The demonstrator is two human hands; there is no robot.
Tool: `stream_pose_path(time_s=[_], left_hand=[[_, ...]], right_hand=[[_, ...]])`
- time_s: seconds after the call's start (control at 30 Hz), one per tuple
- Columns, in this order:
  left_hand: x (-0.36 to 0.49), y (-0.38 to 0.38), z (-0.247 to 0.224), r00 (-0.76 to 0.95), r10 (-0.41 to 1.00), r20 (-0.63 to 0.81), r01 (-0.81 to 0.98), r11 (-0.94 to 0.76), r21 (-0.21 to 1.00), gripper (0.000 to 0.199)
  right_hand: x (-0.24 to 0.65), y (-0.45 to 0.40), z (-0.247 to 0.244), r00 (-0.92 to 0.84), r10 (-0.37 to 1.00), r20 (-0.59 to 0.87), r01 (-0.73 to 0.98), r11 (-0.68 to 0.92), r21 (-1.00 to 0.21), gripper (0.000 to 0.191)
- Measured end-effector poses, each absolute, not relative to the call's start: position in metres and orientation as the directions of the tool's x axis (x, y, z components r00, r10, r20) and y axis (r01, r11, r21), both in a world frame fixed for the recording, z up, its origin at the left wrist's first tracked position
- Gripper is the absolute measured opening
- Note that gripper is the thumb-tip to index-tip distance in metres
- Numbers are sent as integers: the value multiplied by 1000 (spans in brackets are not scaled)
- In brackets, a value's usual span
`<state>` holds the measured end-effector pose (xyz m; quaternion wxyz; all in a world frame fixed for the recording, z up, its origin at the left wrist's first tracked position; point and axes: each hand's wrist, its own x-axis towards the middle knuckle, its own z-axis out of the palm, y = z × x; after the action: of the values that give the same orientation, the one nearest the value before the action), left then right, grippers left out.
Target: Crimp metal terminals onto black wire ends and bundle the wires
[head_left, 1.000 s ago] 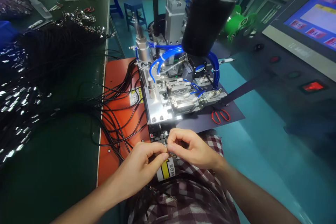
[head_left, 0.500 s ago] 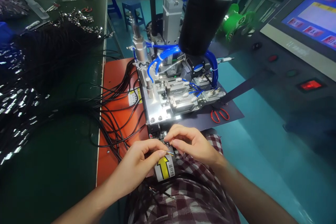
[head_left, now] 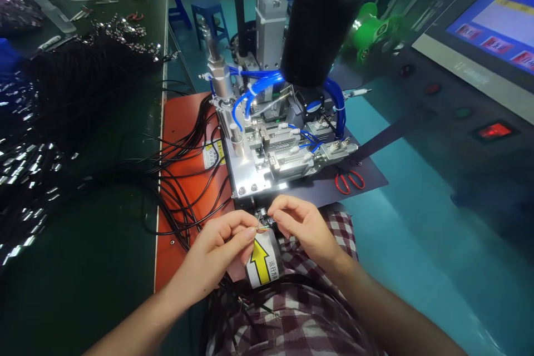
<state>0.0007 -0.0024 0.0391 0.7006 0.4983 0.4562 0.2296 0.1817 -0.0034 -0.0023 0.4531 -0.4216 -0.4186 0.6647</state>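
Some thin wires (head_left: 262, 228) stick out from the left hand's (head_left: 225, 238) pinched thumb and finger, above an arrow label (head_left: 261, 261). Whether the right hand (head_left: 301, 225), just beside, grips anything, I cannot tell. Beyond stands a metal machine (head_left: 271, 150).

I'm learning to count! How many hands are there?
2: the left hand, pinching thin wires near the yellow arrow, and the right hand, just beside it.
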Motion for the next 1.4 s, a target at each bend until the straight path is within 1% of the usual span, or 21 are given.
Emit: stream_pose_path(time_s=[0.1,0.27,0.47,0.67,0.83,0.97,1.13,1.27,1.4], left_hand=[[1,-1,39,480,775,-412,90,423,901,20],[0,-1,39,475,774,-420,79,437,896,19],[-1,-4,39,483,773,-411,71,434,898,20],[-1,-5,38,468,795,-385,82,395,915,19],[2,-5,39,427,811,-401,97,400,911,20],[2,-7,38,342,826,-448,105,440,892,18],[0,-8,34,277,793,-543,169,516,840,22],[1,-6,34,241,814,-528,62,530,846,18],[3,-3,36,243,810,-534,30,544,838,15]], right_hand=[[181,-9,1,-236,945,-228,-222,-280,-934,14],[175,-12,3,-249,941,-227,-223,-284,-933,16],[170,-13,5,-201,952,-231,-138,-261,-955,18],[160,-20,8,-141,970,-199,-89,-213,-973,15],[149,-29,8,-55,993,-108,52,-105,-993,13],[143,-33,7,-1,995,-103,119,-102,-988,14],[144,-33,7,-23,995,-96,148,-92,-985,13],[155,-29,9,-95,990,-104,147,-89,-985,9],[165,-23,12,-73,994,-83,127,-73,-989,8]])
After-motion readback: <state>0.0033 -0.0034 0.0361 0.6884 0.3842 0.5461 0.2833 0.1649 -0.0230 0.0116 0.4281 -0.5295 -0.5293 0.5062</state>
